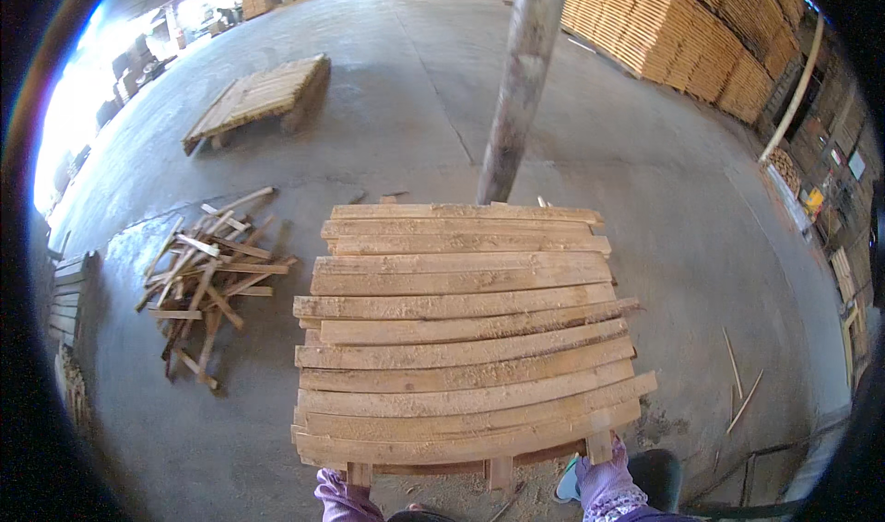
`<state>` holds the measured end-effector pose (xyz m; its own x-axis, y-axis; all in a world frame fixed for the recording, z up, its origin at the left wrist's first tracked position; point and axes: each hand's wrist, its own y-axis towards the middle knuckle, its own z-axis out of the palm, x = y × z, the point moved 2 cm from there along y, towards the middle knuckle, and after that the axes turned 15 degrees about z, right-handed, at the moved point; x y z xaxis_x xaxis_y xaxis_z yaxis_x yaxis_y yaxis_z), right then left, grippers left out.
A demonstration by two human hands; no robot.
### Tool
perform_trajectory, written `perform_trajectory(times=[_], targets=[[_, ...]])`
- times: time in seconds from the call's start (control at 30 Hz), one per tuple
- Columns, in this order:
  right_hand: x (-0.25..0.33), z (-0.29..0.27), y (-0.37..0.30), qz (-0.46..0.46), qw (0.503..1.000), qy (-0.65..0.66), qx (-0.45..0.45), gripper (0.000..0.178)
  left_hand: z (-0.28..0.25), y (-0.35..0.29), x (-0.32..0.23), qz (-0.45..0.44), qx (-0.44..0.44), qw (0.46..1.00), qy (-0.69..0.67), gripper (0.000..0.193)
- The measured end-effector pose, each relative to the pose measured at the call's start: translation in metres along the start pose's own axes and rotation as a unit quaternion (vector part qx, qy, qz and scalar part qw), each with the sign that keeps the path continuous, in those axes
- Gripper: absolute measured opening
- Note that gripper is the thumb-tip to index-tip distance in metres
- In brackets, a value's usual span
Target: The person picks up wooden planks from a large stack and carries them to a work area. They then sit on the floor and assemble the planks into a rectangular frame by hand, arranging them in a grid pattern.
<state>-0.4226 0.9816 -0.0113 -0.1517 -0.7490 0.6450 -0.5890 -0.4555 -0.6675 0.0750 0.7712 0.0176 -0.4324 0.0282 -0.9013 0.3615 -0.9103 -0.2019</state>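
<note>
In front of me is a stack of rough wooden boards (470, 338), laid side by side in rows with sawdust on top. Short wooden blocks stick out below its near edge. My left hand (343, 496), in a purple sleeve or glove, is at the near left corner beside one wooden block (359, 474). At the near right corner is my right hand (604, 476), in similar purple covering, next to another wooden block (599, 448). The fingers of both hands are hidden behind or under the edge of the boards, so their grip does not show.
A heap of loose wood offcuts (207, 282) lies on the concrete floor at left. Beyond it stands a low wooden pallet (253, 98). A round post (521, 88) rises just past the stack. Tall lumber piles (682, 42) fill the far right. Thin sticks (742, 397) lie at right.
</note>
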Motion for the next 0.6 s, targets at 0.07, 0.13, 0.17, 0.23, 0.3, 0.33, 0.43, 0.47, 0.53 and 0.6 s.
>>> perform_trajectory(times=[0.07, 0.13, 0.17, 0.23, 0.3, 0.33, 0.43, 0.47, 0.53, 0.6], targets=[[-0.13, 0.004, 0.056, 0.075, 0.996, 0.03, -0.026, 0.021, -0.047, 0.067, 0.095, -0.029, 0.028, 0.997, 0.061, 0.04], [-0.319, 0.107, 0.016, 0.103, 0.989, 0.056, -0.086, 0.021, -0.219, 0.073, 0.192, -0.034, 0.049, 0.997, 0.048, 0.04], [-0.349, 0.106, 0.019, 0.114, 0.985, 0.054, -0.116, 0.021, -0.237, 0.069, 0.233, -0.049, 0.044, 0.997, 0.036, 0.04], [-0.35, 0.115, 0.028, 0.114, 0.985, 0.053, -0.119, 0.02, -0.251, 0.074, 0.241, -0.041, 0.027, 0.998, 0.026, 0.04], [-0.351, 0.113, 0.032, 0.115, 0.983, 0.059, -0.132, 0.02, -0.24, 0.081, 0.252, -0.042, 0.034, 0.998, 0.023, 0.039], [-0.352, 0.116, 0.036, 0.107, 0.983, 0.055, -0.136, 0.02, -0.241, 0.083, 0.26, -0.039, 0.035, 0.998, 0.022, 0.039], [-0.364, 0.131, 0.031, 0.108, 0.983, 0.049, -0.138, 0.02, -0.256, 0.093, 0.26, -0.038, 0.033, 0.998, 0.025, 0.039], [-0.366, 0.135, 0.03, 0.108, 0.983, 0.05, -0.143, 0.02, -0.254, 0.096, 0.263, -0.039, 0.038, 0.998, 0.024, 0.039], [-0.365, 0.135, 0.03, 0.102, 0.982, 0.043, -0.152, 0.02, -0.249, 0.095, 0.269, -0.042, 0.044, 0.998, 0.022, 0.039], [-0.36, 0.141, 0.034, 0.092, 0.983, 0.038, -0.152, 0.019, -0.25, 0.102, 0.269, -0.035, 0.049, 0.998, 0.017, 0.038]])
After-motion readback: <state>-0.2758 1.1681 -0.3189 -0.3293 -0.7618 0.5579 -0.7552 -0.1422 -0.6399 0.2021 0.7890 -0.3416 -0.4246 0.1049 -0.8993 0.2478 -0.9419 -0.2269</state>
